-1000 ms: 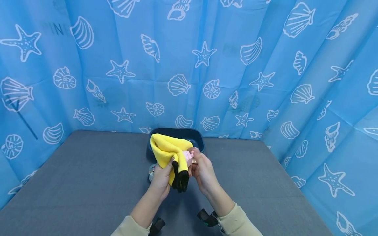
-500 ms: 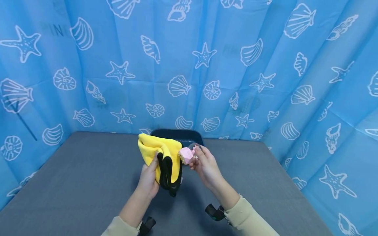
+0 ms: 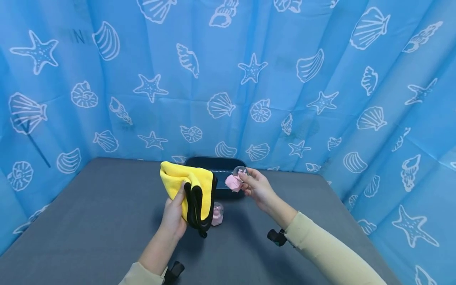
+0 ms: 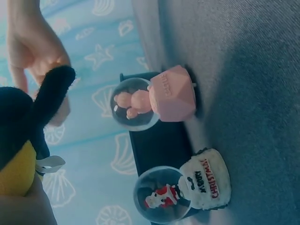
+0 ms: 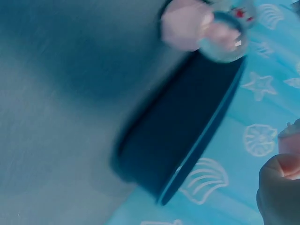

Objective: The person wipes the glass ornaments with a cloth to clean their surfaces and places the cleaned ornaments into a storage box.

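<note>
My left hand (image 3: 173, 217) grips a folded yellow cloth (image 3: 201, 178) with black edging, held up over the table. To its right, my right hand (image 3: 261, 192) pinches a small pink snow globe (image 3: 234, 183) with a clear dome. That globe is in the air, overlapping the dark bin in the head view. A second pink snow globe (image 4: 173, 93) stands on the table, partly behind the cloth in the head view. Beside it in the left wrist view is a snow globe with a white "Merry Christmas" base (image 4: 206, 180) and a Santa inside; the cloth hides it from the head camera.
A dark blue bin (image 3: 215, 161) stands at the back of the grey table (image 3: 107, 221), behind the standing globes. A blue curtain (image 3: 221, 71) with white seashell prints hangs around the back and sides.
The hands have moved apart: the cloth has gone left, and the right hand has carried its snow globe to the right, away from the cloth. The standing pink globe has come into view.
</note>
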`<state>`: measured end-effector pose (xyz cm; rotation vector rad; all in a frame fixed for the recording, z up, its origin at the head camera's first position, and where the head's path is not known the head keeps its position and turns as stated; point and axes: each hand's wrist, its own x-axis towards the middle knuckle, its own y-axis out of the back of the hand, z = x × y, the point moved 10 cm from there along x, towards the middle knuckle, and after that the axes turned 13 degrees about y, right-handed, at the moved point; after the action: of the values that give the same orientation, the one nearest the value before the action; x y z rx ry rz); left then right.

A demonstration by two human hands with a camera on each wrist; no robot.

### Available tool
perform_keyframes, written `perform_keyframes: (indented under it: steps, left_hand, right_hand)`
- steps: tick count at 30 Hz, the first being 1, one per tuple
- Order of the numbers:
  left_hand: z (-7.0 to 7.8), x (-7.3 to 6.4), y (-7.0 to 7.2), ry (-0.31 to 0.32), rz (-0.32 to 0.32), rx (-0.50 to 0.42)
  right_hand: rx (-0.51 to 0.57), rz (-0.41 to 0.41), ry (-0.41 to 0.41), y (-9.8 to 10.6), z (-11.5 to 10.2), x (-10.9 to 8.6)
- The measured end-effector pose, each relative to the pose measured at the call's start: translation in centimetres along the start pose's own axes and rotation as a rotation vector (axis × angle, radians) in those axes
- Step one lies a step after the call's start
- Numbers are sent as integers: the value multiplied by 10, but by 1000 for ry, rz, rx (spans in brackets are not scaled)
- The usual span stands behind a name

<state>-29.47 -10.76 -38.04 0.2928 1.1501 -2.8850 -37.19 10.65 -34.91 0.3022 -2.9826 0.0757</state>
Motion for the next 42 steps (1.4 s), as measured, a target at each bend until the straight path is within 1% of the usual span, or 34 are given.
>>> perform_keyframes:
  steps: [5,9,11,19,26,29,33,36,39,42]
  left_hand:
    - [-2,0,5,14,36,-4]
    - [-4,1,10,27,60,-2]
    - [-4,1,11,31,61,0]
    - [-6,3,17,47,84,1]
    - [-8,3,21,60,101,-1]
    - [-7,4,21,57,101,1]
    - [-6,3,25,54,119,18]
    - [-7,3,28,58,131,22]
    - [-8,4,29,59,136,18]
    - [-7,6,30,55,134,14]
  right_hand:
    - [-116,14,-27,15,9,15]
    - [-174,0,-43,19,14,25]
    - [-192,-11,-42,19,16,30]
    - [-235,-15,-75,25,32,53]
    - [-248,-25,-89,24,48,70]
    - [-252,-36,-79,23,53,78]
    - [-304,-62,-60,20,61,86]
    - [-345,-77,-63,16,69,93]
    - [-344,-67,-81,14,76,99]
    - [-318,-41,-113,13,80,105]
